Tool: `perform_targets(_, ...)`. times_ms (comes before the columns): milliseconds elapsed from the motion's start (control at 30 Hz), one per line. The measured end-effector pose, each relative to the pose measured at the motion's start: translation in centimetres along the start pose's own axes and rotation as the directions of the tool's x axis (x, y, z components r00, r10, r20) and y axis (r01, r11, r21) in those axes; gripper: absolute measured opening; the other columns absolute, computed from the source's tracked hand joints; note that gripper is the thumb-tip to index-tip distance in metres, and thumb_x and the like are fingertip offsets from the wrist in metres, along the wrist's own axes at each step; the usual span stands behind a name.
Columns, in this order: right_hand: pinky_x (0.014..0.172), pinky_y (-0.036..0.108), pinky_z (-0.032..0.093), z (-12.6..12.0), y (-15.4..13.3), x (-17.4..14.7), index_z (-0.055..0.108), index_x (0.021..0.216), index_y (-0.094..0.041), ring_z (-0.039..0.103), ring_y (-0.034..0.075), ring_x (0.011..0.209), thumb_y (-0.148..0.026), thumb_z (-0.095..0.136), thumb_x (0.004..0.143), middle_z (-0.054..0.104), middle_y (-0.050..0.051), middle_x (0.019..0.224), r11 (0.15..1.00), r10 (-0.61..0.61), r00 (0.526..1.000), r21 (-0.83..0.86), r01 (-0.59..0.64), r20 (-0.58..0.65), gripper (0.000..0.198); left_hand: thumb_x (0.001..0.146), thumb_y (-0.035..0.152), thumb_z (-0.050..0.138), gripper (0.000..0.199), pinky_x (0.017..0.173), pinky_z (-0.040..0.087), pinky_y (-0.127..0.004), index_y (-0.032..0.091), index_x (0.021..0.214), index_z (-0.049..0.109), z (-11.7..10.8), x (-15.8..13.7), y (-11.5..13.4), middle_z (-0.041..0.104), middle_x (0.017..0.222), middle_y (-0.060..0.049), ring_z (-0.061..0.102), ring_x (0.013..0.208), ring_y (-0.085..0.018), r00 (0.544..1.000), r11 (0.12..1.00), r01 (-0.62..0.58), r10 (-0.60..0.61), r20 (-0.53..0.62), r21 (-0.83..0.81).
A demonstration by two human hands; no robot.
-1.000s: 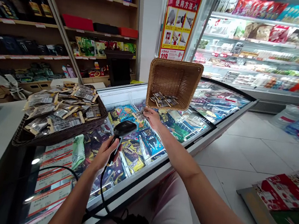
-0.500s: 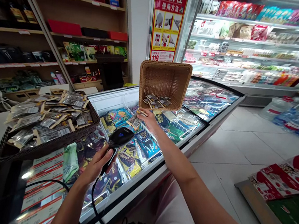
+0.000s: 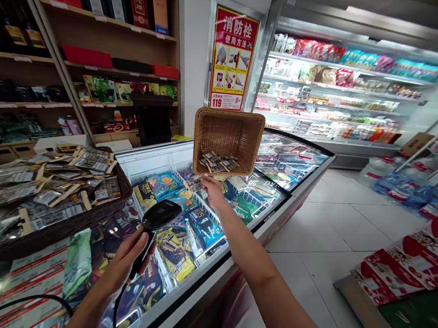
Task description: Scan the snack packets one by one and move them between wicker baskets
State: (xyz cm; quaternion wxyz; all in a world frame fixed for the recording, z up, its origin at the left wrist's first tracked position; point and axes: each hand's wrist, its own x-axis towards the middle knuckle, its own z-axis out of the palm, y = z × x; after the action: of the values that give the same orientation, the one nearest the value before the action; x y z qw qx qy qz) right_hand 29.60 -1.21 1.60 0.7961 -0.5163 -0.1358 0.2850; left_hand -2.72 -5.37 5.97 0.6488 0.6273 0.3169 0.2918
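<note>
My left hand [image 3: 130, 252] is wrapped round the handle of a black barcode scanner [image 3: 162, 213], its head pointing right above the freezer. My right hand [image 3: 214, 191] reaches forward and pinches a small clear packet [image 3: 195, 184] just below the front rim of a tan wicker basket [image 3: 230, 125]. Several similar packets [image 3: 217, 160] lie inside that basket, which is tipped towards me over the freezer. At the left, a dark wicker basket [image 3: 122, 196] is heaped with more packets [image 3: 52, 178], many with pale strips along one edge.
Under my hands stands a chest freezer [image 3: 204, 270] full of bagged frozen goods. A cable [image 3: 115, 312] hangs from the scanner. Price-label sheets [image 3: 34, 279] lie at lower left. Red cartons [image 3: 405, 260] and water bottles [image 3: 399, 181] stand on the floor at right.
My view has tilted up and turned slightly right, so everything sits lower and further left. Both hands keep their hold, with the right hand still at the tan basket's front rim.
</note>
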Motion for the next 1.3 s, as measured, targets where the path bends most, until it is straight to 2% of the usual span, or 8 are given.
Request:
perform_targets(133, 0.069, 0.031, 0.055, -0.7, -2.1, 3.1, 0.068, 0.074, -0.021, 0.065, 0.019, 0.074, -0.02, 0.077, 0.065, 0.071, 0.003, 0.076, 0.999, -0.046, 0.957, 0.008, 0.051, -0.286, 0.013, 0.075, 0.083, 0.076, 0.066, 0.043, 0.032, -0.021, 0.019, 0.081, 0.06, 0.3, -0.1, 0.2, 0.06, 0.068, 0.001, 0.041, 0.045, -0.006, 0.999, 1.0, -0.013, 0.012, -0.043, -0.019)
perform_targets(267, 0.085, 0.03, 0.056, -1.6, -5.9, 6.5, 0.07, 0.11, -0.02, 0.069, 0.02, 0.101, -0.024, 0.068, 0.078, 0.073, 0.009, 0.117, 0.993, -0.114, 0.931, -0.024, 0.112, -0.346, 0.032, 0.075, 0.084, 0.074, 0.066, 0.041, 0.03, -0.021, 0.02, 0.084, 0.06, -0.2, 0.4, -0.6, 0.057, 0.062, 0.002, 0.044, 0.044, -0.009, 0.999, 1.0, 0.017, -0.018, -0.042, -0.023)
perform_targets(500, 0.111, 0.049, 0.046, 0.2, -4.8, 4.8, 0.057, 0.141, -0.016, 0.048, 0.036, 0.141, -0.024, 0.069, 0.084, 0.045, 0.023, 0.158, 0.821, -0.288, 0.896, -0.568, 0.049, -0.338, 0.058, 0.082, 0.084, 0.067, 0.065, 0.039, 0.028, -0.02, 0.019, 0.085, 0.058, -0.8, 1.0, -1.3, 0.055, 0.063, 0.005, 0.042, 0.041, -0.007, 0.998, 1.0, 0.011, -0.012, 0.065, 0.014)
perform_targets(700, 0.108, 0.04, 0.05, 9.7, -3.2, -1.3, 0.068, 0.121, -0.015, 0.066, 0.024, 0.116, -0.013, 0.061, 0.09, 0.068, 0.016, 0.134, 0.645, -0.3, 0.891, -0.616, 0.453, 0.341, 0.032, 0.078, 0.086, 0.068, 0.068, 0.037, 0.028, -0.02, 0.02, 0.085, 0.054, -0.5, 0.9, -1.5, 0.059, 0.071, 0.005, 0.044, 0.038, -0.005, 0.996, 0.999, 0.049, -0.05, 0.071, 0.009)
perform_targets(800, 0.093, 0.033, 0.055, 16.3, -3.6, -4.5, 0.074, 0.104, -0.019, 0.072, 0.019, 0.094, -0.017, 0.064, 0.093, 0.077, 0.007, 0.111, 0.62, -0.084, 0.659, -0.479, 0.622, 0.747, 0.015, 0.075, 0.089, 0.068, 0.071, 0.037, 0.029, -0.02, 0.02, 0.083, 0.053, -0.3, 1.0, -1.7, 0.059, 0.07, 0.005, 0.044, 0.038, -0.005, 0.996, 0.998, 0.062, -0.063, 0.07, 0.01)
perform_targets(900, 0.092, 0.032, 0.054, 22.3, -3.0, -7.6, 0.075, 0.082, -0.02, 0.073, 0.023, 0.097, -0.026, 0.078, 0.088, 0.076, 0.005, 0.091, 0.499, 0.021, 0.479, -0.424, 0.756, 0.878, 0.01, 0.075, 0.091, 0.064, 0.073, 0.036, 0.029, -0.02, 0.02, 0.082, 0.052, -0.3, 1.0, -1.8, 0.058, 0.07, 0.005, 0.045, 0.037, -0.005, 0.994, 0.998, 0.064, -0.065, 0.086, 0.022)
perform_targets(1100, 0.08, 0.038, 0.057, 29.0, 0.2, -12.7, 0.069, 0.08, -0.017, 0.071, 0.032, 0.092, -0.054, 0.095, 0.071, 0.072, 0.011, 0.087, 0.426, 0.254, 0.696, -0.723, 0.544, 0.672, 0.047, 0.079, 0.091, 0.061, 0.071, 0.037, 0.029, -0.02, 0.02, 0.084, 0.051, -0.6, 1.1, -2.0, 0.06, 0.073, 0.005, 0.045, 0.037, -0.004, 0.995, 0.999, 0.045, -0.046, 0.094, 0.011)
perform_targets(1300, 0.074, 0.032, 0.058, 28.6, -1.6, -13.3, 0.063, 0.08, -0.016, 0.068, 0.02, 0.078, -0.025, 0.081, 0.09, 0.067, 0.004, 0.078, 0.739, 0.361, 0.727, -0.655, 0.159, 0.584, 0.023, 0.077, 0.091, 0.063, 0.072, 0.035, 0.027, -0.021, 0.02, 0.084, 0.053, -0.7, 1.4, -2.2, 0.059, 0.072, 0.005, 0.046, 0.037, -0.005, 0.993, 0.999, 0.036, -0.036, 0.115, 0.005)
